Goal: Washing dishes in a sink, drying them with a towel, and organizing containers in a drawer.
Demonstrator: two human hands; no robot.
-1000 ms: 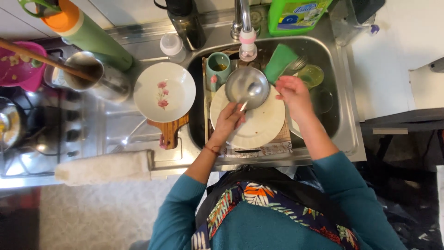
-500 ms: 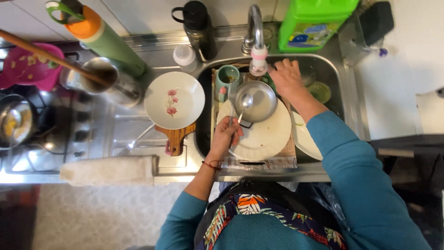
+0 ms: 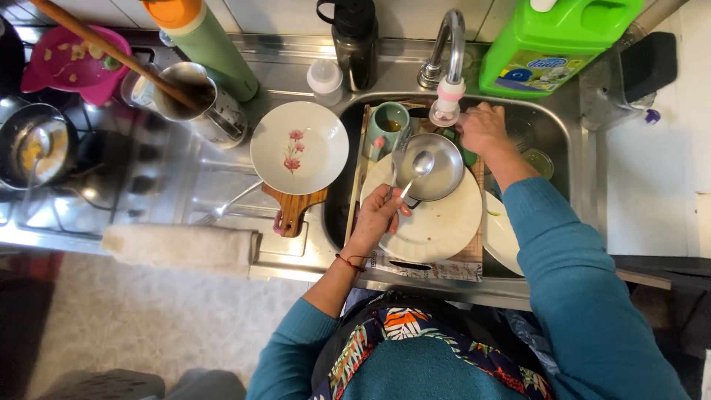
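Steel spoon (image 3: 413, 175), pinched at its handle by my left hand (image 3: 378, 219), over the sink (image 3: 570, 141).

Item lies along a slanted axis: bowl end up and to the right, resting over the metal bowl (image 3: 433, 167); handle running down-left into my thumb and fingertips, which close on it. Metal bowl sits on a white plate (image 3: 437, 226), itself on a wooden board across the basin. My right hand (image 3: 483, 127) is at the back of the sink just beside the tap nozzle (image 3: 446, 102), fingers curled over something green; what exactly they grip I cannot tell. Green mug (image 3: 388, 126) stands left of the bowl. Since half a second ago the right hand has drawn closer to the tap; the spoon keeps the same slant.
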